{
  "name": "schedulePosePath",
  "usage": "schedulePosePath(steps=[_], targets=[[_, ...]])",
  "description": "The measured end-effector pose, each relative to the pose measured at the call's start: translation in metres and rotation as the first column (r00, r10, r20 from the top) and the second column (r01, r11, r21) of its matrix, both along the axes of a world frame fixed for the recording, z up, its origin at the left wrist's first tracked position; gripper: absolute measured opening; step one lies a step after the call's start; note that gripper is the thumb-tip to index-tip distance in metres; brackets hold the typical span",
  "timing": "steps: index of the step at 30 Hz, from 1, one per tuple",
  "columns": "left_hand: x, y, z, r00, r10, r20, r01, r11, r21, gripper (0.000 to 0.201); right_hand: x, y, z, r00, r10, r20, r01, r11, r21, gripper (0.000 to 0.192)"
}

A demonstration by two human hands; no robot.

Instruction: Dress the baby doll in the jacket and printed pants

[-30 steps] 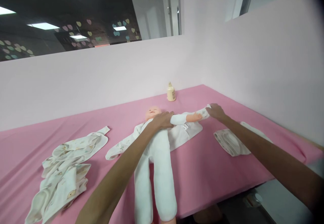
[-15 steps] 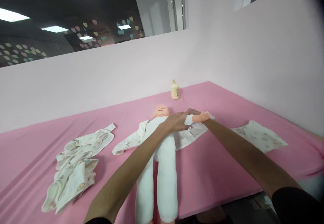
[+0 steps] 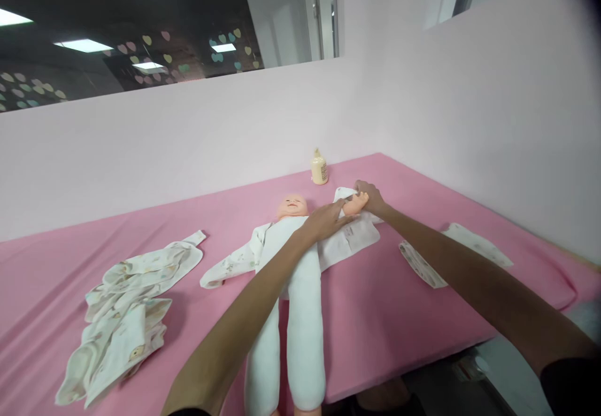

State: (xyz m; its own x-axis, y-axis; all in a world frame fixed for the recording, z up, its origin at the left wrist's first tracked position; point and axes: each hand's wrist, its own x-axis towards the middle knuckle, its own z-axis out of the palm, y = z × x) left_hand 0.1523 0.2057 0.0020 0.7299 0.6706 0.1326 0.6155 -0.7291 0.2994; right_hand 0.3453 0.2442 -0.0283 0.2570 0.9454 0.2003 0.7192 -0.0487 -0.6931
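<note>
A baby doll (image 3: 291,259) in a white bodysuit lies on its back on the pink table (image 3: 385,297), head toward the wall. Under it is spread an open printed white garment (image 3: 350,240). My left hand (image 3: 326,220) presses down on the doll's chest and upper arm. My right hand (image 3: 369,197) grips the doll's small hand together with the garment's sleeve cuff, lifted slightly above the table.
A crumpled pile of printed baby clothes (image 3: 124,309) lies at the left. A folded printed cloth (image 3: 451,253) lies at the right beside my forearm. A small cream bottle (image 3: 319,168) stands by the pink wall. The table's front edge runs below the doll's legs.
My right hand slid in from the sleeve's far end to the doll's hand and now lifts it with the cuff. My left hand stayed on the doll's chest.
</note>
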Motion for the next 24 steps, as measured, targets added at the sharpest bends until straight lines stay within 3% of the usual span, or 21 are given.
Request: schedulePosePath(steps=[5, 10, 17, 20, 24], targets=[[0.003, 0.007, -0.007, 0.998, 0.055, 0.005, -0.054, 0.993, -0.103, 0.064, 0.015, -0.019, 0.018, 0.979, -0.090, 0.182, 0.098, 0.995, -0.036, 0.015], [0.009, 0.015, -0.012, 0.989, 0.076, -0.128, -0.087, 0.993, -0.086, 0.060, -0.003, -0.036, 0.029, 0.941, -0.125, 0.315, 0.130, 0.992, 0.007, 0.010], [0.016, 0.028, -0.019, 0.984, 0.133, -0.115, -0.142, 0.987, -0.072, 0.049, -0.039, -0.072, 0.018, 0.820, -0.049, 0.570, 0.009, 0.997, 0.072, 0.017], [0.017, 0.027, -0.019, 0.986, 0.108, -0.126, -0.118, 0.990, -0.080, 0.048, -0.039, -0.079, 0.007, 0.886, 0.031, 0.463, -0.079, 0.993, 0.086, 0.016], [0.011, 0.026, -0.017, 0.981, -0.007, -0.196, -0.016, 0.993, -0.114, 0.050, -0.032, -0.077, -0.004, 0.964, 0.057, 0.260, -0.084, 0.992, 0.093, 0.012]])
